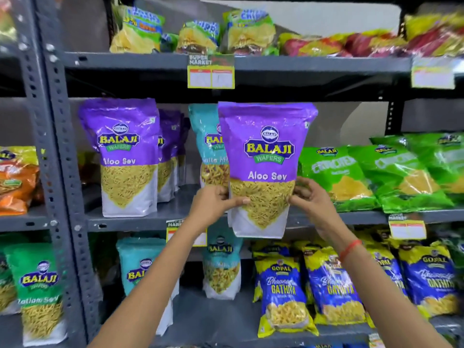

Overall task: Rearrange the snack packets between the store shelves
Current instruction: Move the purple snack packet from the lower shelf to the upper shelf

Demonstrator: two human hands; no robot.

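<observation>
I hold a purple Aloo Sev packet (263, 156) upright in front of the middle shelf (140, 222). My left hand (213, 204) grips its lower left side and my right hand (307, 199) grips its lower right side. Its bottom hangs slightly below the shelf's front edge. A teal Balaji packet (206, 144) stands right behind it, partly hidden. More purple Aloo Sev packets (125, 156) stand in a row at the left of the same shelf.
Green Crunchem packets (376, 177) lie at the right of the middle shelf. The bottom shelf holds teal Balaji packets (140, 267) and blue Gopal Gathiya packets (283, 290). Yellow-green chips bags (190, 36) sit on top. A grey steel upright (62, 172) stands at left.
</observation>
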